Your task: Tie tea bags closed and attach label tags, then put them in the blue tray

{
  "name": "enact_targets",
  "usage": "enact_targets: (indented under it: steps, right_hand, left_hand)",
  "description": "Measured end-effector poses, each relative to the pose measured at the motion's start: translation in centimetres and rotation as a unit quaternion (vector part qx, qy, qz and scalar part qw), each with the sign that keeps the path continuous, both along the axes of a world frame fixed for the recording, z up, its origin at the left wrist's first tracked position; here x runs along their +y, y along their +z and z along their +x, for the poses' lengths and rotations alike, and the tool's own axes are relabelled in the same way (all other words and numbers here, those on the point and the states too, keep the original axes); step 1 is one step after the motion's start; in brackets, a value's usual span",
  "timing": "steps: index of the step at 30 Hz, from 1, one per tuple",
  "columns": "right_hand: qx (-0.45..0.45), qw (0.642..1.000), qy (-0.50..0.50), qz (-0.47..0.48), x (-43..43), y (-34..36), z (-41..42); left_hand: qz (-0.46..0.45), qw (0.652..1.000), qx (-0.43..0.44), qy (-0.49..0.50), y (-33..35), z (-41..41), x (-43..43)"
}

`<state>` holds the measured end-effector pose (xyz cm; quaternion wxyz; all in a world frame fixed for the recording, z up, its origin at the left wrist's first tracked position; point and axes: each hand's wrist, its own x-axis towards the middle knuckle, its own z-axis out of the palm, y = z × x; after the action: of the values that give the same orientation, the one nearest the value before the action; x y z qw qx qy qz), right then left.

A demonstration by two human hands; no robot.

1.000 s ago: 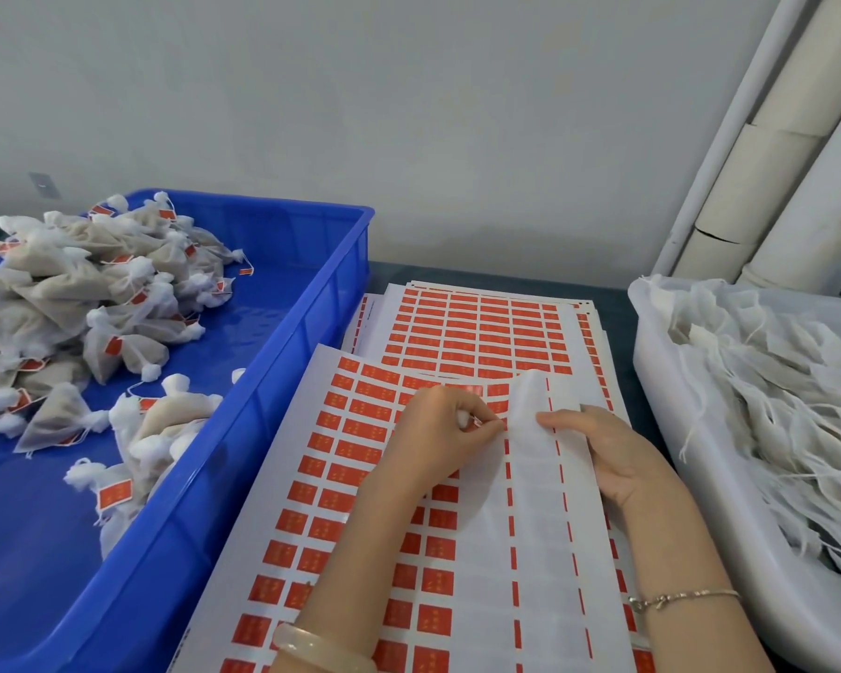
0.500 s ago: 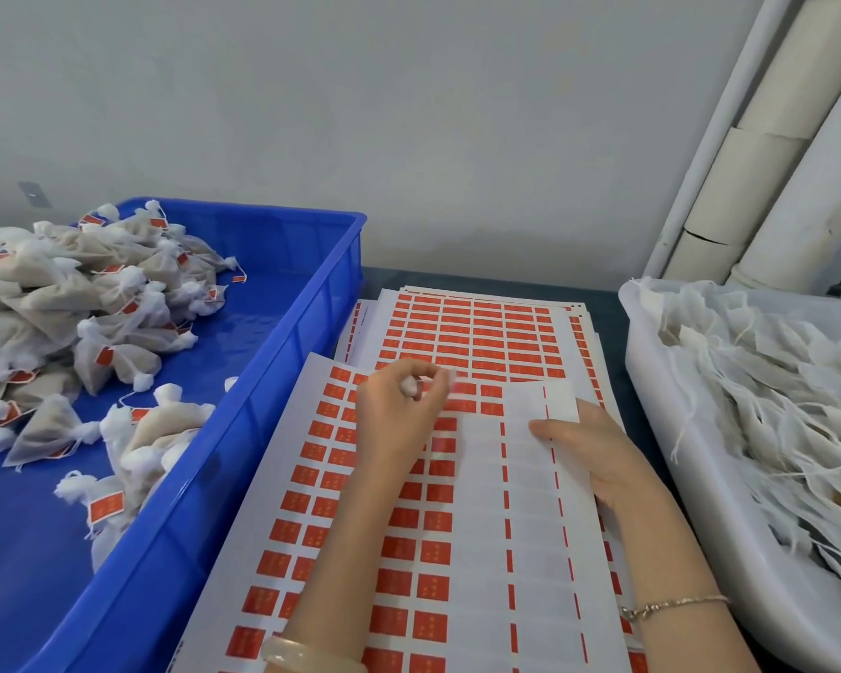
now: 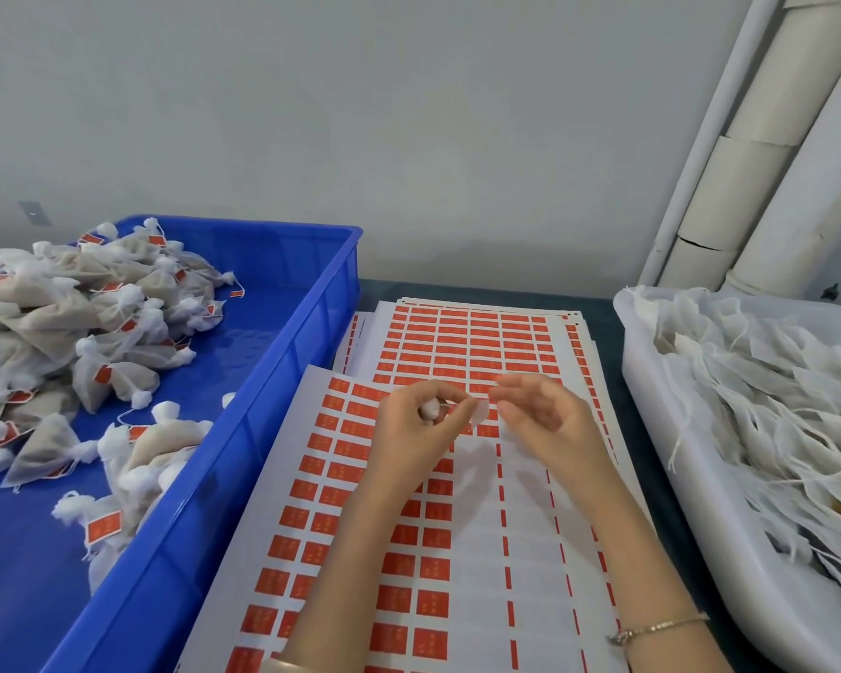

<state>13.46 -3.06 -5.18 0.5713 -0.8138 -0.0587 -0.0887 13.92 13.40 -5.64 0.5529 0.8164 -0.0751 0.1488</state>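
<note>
Nearest, along the table's near edge: top label sheet (image 3: 409, 565), laid flat under both forearms for peeling within easy reach. Orange labels in rows on its left half, stripped pale columns on its right. On the wrists, a pale bangle (image 3: 285, 666) left and a thin bracelet (image 3: 661, 626) right.

Above the sheet's far end, left hand (image 3: 409, 434), fingers curled round a small white wad (image 3: 429, 410), thumb and forefinger pinching a pale scrap (image 3: 480, 411) out toward the other hand. Too blurred to tell whether peeled label or bare backing. Just beside it, not touching, right hand (image 3: 549, 420), fingers loosely bent, thumb and forefinger narrowly apart with nothing between them, probably poised to take the scrap. No tea bag in either hand.

Farther back, at the table's middle, a stack of full label sheets (image 3: 467, 332), kept as spares directly behind the working sheet. Along the left edge, blue tray (image 3: 307, 342), rim close to the left arm for a short drop. Inside, heaped toward its left side, finished tea bags (image 3: 93, 332), tops knotted, orange tags attached. Along the right edge, white tub (image 3: 651, 429) of flat untied bags (image 3: 773, 410) with loose strings, handy to the right hand. By the look of it, label stage, next bag not yet picked up. At the far right corner, pale pipes (image 3: 748, 187) against the grey wall.
</note>
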Motion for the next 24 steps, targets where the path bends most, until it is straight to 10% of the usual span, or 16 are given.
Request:
enact_targets:
  steps: [12,24]
  right_hand:
    - [-0.006,0.995,-0.101,0.014,-0.9,0.1,-0.1]
    - [0.149,0.981,0.124,0.005,2.7,1.3,-0.9]
  left_hand:
    - [-0.15,0.983,0.052,-0.089,1.5,-0.6,0.6]
    - [-0.205,0.969,0.053,-0.127,1.7,-0.5,0.9]
